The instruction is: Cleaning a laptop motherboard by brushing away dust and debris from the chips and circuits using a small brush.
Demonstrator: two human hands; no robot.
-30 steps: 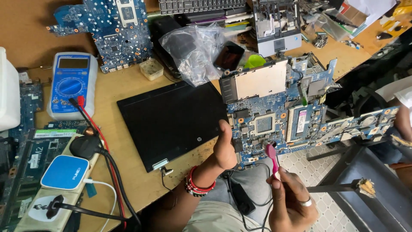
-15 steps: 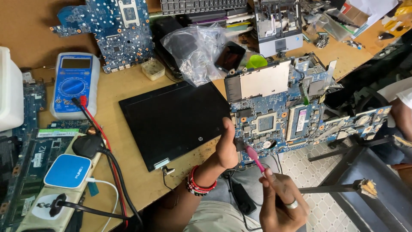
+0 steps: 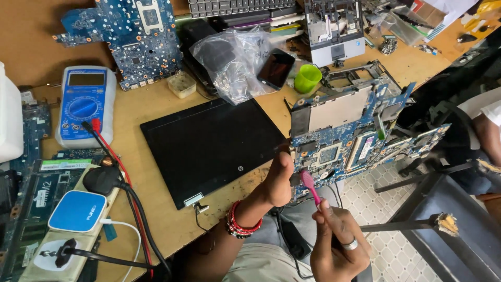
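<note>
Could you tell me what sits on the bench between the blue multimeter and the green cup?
In the head view, between the blue multimeter and the green cup lie a small pale square box and a crumpled clear plastic bag.

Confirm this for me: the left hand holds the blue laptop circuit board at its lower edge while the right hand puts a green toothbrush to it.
One detail is wrong: the toothbrush is pink, not green. The head view shows the left hand holding the blue laptop circuit board at its lower edge while the right hand puts the brush to it.
</note>
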